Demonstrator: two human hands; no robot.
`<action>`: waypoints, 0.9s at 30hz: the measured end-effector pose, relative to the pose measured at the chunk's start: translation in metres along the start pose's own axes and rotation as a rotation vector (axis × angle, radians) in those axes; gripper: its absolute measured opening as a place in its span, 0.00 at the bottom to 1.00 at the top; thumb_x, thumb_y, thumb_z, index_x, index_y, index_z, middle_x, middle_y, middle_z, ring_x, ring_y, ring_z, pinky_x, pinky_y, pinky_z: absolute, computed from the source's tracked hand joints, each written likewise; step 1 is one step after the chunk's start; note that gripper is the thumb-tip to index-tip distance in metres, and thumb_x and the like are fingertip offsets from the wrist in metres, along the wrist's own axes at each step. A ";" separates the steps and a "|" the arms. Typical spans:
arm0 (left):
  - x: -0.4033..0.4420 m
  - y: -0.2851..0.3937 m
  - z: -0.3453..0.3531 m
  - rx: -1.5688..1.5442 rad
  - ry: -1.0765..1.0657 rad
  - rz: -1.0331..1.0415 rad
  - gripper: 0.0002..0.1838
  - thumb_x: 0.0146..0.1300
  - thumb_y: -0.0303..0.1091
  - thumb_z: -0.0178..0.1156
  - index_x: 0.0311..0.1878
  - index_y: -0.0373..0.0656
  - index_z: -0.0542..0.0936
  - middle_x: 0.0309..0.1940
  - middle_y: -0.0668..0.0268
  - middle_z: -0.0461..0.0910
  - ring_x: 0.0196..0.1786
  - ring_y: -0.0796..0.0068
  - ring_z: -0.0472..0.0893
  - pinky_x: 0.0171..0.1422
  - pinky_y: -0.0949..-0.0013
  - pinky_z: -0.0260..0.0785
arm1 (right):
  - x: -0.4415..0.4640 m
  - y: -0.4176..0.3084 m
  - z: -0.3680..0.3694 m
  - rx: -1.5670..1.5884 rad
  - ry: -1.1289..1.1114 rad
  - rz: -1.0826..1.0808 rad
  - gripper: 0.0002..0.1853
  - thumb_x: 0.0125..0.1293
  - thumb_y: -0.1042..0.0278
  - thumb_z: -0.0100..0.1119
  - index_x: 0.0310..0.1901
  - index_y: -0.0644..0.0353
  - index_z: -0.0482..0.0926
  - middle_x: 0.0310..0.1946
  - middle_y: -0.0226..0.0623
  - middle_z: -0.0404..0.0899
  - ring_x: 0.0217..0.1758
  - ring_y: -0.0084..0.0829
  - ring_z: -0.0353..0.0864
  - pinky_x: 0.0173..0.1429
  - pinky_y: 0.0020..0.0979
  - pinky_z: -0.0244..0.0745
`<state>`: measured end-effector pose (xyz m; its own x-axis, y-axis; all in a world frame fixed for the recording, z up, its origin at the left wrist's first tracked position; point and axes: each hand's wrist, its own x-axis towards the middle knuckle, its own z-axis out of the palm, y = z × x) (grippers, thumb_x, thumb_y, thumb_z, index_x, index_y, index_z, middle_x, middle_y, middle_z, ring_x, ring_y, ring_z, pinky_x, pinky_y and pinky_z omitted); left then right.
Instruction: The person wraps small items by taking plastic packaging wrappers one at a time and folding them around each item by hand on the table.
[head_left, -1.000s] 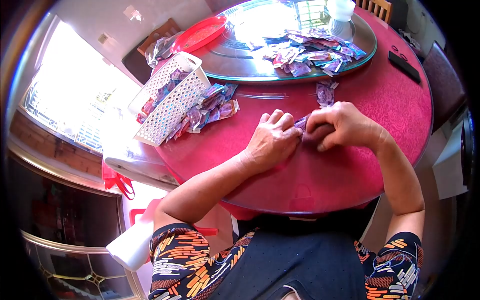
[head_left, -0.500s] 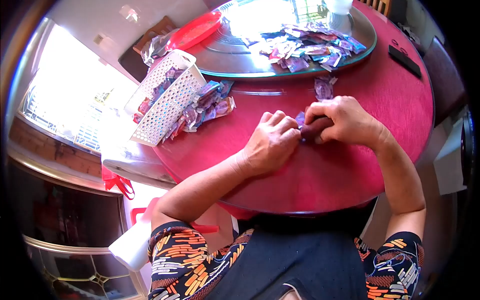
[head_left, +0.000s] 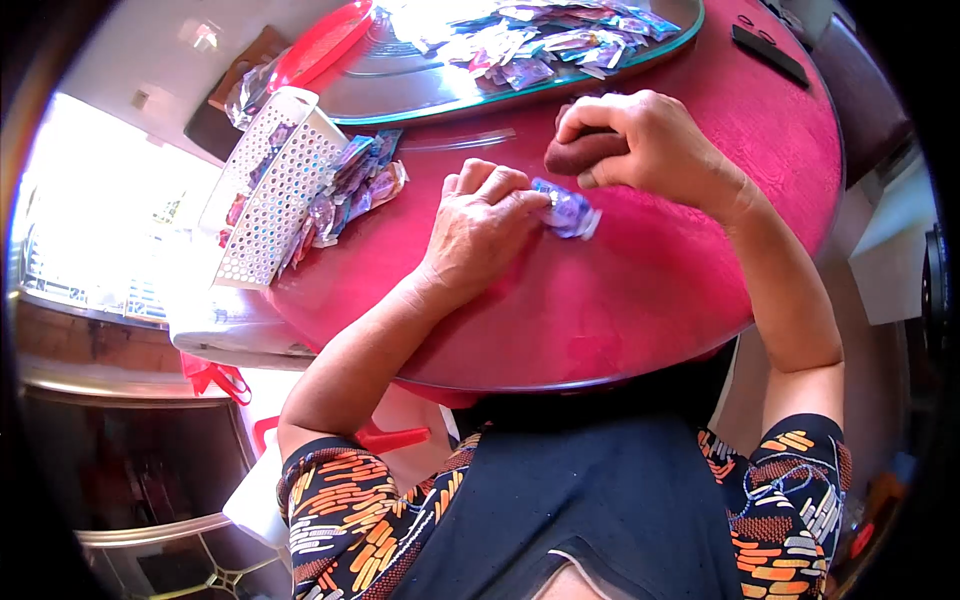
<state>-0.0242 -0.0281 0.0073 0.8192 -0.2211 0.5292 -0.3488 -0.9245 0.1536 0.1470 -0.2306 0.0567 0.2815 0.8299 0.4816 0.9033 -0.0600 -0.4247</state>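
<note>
My left hand [head_left: 480,225] pinches one end of a small purple wrapped packet [head_left: 568,208] above the red tabletop [head_left: 600,290]. Up and to the right, my right hand [head_left: 630,140] has its fingers curled round a dark reddish-brown rounded object [head_left: 582,153], which I cannot identify. The two hands are apart. Beyond them, a pile of similar purple and blue packets [head_left: 530,45] lies on the glass turntable [head_left: 460,103]. More packets [head_left: 350,185] lie against the right side of a white perforated basket [head_left: 275,190].
A red tray [head_left: 325,45] sits at the turntable's left edge. At the table's far right is a black phone-like object [head_left: 770,55]. A dark chair [head_left: 858,95] stands to the right, and a red stool [head_left: 395,438] is partly visible below the table's left side.
The view has shifted, so the table appears further left and up. My hands have separated, exposing the purple packet in my left hand; my right hand has moved up and away from it.
</note>
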 end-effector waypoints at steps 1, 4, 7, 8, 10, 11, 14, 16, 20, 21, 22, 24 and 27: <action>-0.001 -0.002 0.000 -0.005 0.011 -0.012 0.12 0.60 0.29 0.73 0.47 0.50 0.88 0.46 0.66 0.83 0.51 0.58 0.78 0.56 0.52 0.73 | 0.001 0.000 0.001 0.022 -0.029 -0.034 0.19 0.53 0.62 0.80 0.48 0.53 0.89 0.39 0.39 0.93 0.44 0.40 0.93 0.52 0.40 0.85; -0.004 -0.007 0.001 -0.037 0.040 -0.062 0.10 0.59 0.30 0.74 0.44 0.49 0.86 0.43 0.64 0.82 0.49 0.57 0.78 0.54 0.52 0.72 | 0.000 -0.010 0.006 0.127 -0.179 -0.050 0.18 0.51 0.64 0.80 0.46 0.50 0.89 0.37 0.37 0.91 0.43 0.42 0.92 0.50 0.41 0.85; -0.005 -0.010 0.006 0.014 0.056 -0.091 0.10 0.58 0.29 0.73 0.43 0.49 0.84 0.41 0.64 0.80 0.49 0.54 0.77 0.54 0.51 0.72 | -0.004 -0.023 0.010 0.091 -0.303 -0.048 0.21 0.48 0.69 0.80 0.47 0.52 0.89 0.39 0.38 0.88 0.43 0.43 0.90 0.50 0.40 0.84; -0.006 -0.009 0.007 0.033 0.055 -0.094 0.10 0.58 0.29 0.73 0.43 0.49 0.84 0.41 0.64 0.79 0.50 0.54 0.77 0.54 0.51 0.72 | -0.004 -0.026 0.012 0.028 -0.341 -0.012 0.20 0.48 0.68 0.80 0.46 0.52 0.89 0.39 0.38 0.88 0.43 0.43 0.89 0.50 0.40 0.83; -0.005 -0.006 0.006 0.041 0.041 -0.106 0.09 0.58 0.30 0.74 0.41 0.49 0.84 0.42 0.63 0.79 0.52 0.53 0.76 0.56 0.51 0.72 | -0.003 -0.024 0.008 0.015 -0.343 0.037 0.18 0.50 0.63 0.78 0.46 0.48 0.90 0.37 0.38 0.89 0.43 0.44 0.90 0.51 0.43 0.83; -0.005 -0.005 0.004 0.029 0.043 -0.109 0.09 0.58 0.31 0.74 0.40 0.49 0.84 0.42 0.63 0.79 0.52 0.53 0.76 0.56 0.51 0.72 | -0.003 -0.021 0.004 -0.004 -0.353 0.058 0.18 0.50 0.63 0.78 0.45 0.48 0.90 0.37 0.38 0.89 0.43 0.45 0.90 0.51 0.43 0.83; -0.005 -0.004 0.005 0.012 0.056 -0.095 0.10 0.58 0.32 0.75 0.40 0.48 0.83 0.45 0.63 0.80 0.54 0.54 0.76 0.58 0.50 0.72 | -0.003 -0.018 -0.001 -0.034 -0.305 0.041 0.16 0.52 0.62 0.77 0.45 0.48 0.89 0.36 0.36 0.88 0.42 0.45 0.90 0.49 0.43 0.83; -0.005 -0.004 0.003 -0.001 0.045 -0.080 0.10 0.58 0.33 0.75 0.41 0.48 0.83 0.47 0.63 0.81 0.55 0.54 0.76 0.58 0.50 0.71 | -0.002 -0.023 0.003 -0.058 -0.206 -0.007 0.15 0.54 0.61 0.77 0.45 0.47 0.89 0.35 0.36 0.88 0.42 0.45 0.89 0.49 0.42 0.83; -0.007 -0.007 0.004 0.032 0.011 -0.074 0.12 0.56 0.32 0.73 0.43 0.47 0.82 0.48 0.64 0.81 0.56 0.55 0.77 0.55 0.50 0.70 | -0.004 -0.030 0.017 0.078 -0.269 -0.008 0.20 0.51 0.69 0.79 0.48 0.52 0.87 0.38 0.39 0.86 0.44 0.44 0.89 0.51 0.40 0.83; -0.007 -0.007 0.003 0.029 0.003 -0.067 0.12 0.57 0.33 0.74 0.42 0.47 0.82 0.48 0.64 0.81 0.56 0.55 0.77 0.55 0.51 0.69 | -0.003 -0.026 0.016 0.064 -0.267 0.015 0.20 0.52 0.69 0.79 0.49 0.52 0.87 0.40 0.39 0.87 0.45 0.43 0.89 0.52 0.40 0.83; -0.007 -0.006 0.003 0.031 0.006 -0.071 0.12 0.57 0.34 0.74 0.42 0.47 0.82 0.48 0.64 0.81 0.56 0.55 0.77 0.55 0.51 0.69 | -0.002 -0.020 0.014 0.050 -0.266 0.038 0.20 0.52 0.69 0.78 0.49 0.52 0.86 0.41 0.39 0.88 0.46 0.42 0.89 0.53 0.40 0.84; -0.006 -0.004 0.005 0.042 0.016 -0.075 0.13 0.58 0.35 0.75 0.42 0.47 0.81 0.48 0.64 0.81 0.56 0.55 0.77 0.55 0.51 0.69 | -0.001 -0.017 0.006 -0.041 -0.271 0.112 0.17 0.57 0.63 0.76 0.49 0.50 0.87 0.40 0.40 0.91 0.46 0.42 0.91 0.51 0.43 0.83; -0.006 -0.002 0.006 0.038 0.037 -0.077 0.12 0.59 0.36 0.75 0.41 0.47 0.81 0.47 0.63 0.80 0.55 0.55 0.77 0.54 0.51 0.69 | -0.003 -0.011 0.002 -0.166 -0.216 0.115 0.17 0.58 0.62 0.76 0.49 0.51 0.87 0.38 0.40 0.90 0.45 0.44 0.91 0.51 0.44 0.82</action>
<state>-0.0253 -0.0263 -0.0011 0.8251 -0.1381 0.5478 -0.2678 -0.9494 0.1639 0.1353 -0.2308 0.0586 0.3260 0.9103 0.2551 0.9150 -0.2360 -0.3273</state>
